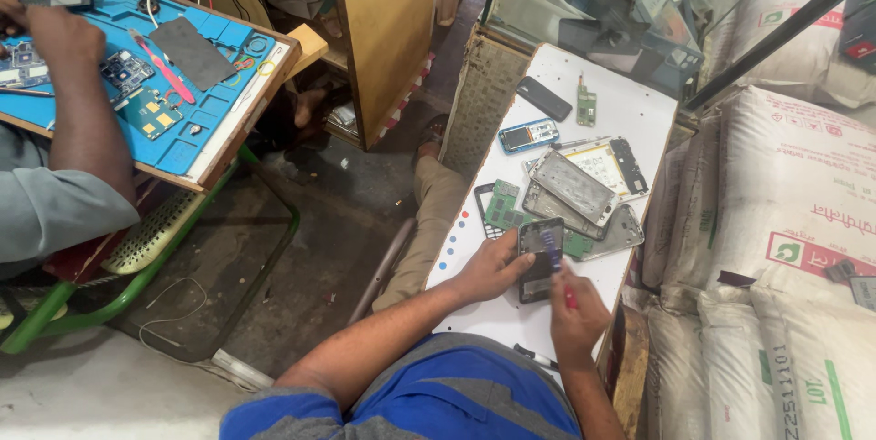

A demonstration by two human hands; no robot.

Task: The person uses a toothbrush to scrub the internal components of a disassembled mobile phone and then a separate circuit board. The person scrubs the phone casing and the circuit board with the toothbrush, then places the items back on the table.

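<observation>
A cramped repair corner, with stacked white sacks on one side, centres on a narrow white board strewn with parts. The left hand lies flat beside a dark opened phone at the board's near end, fingertips curled on its edge, seemingly to steady it. The right hand pinches a red-handled screwdriver, tip down on the phone. Metal frames and a green circuit board sit just beyond, within reach. Another person's hand works at a blue mat.
</observation>
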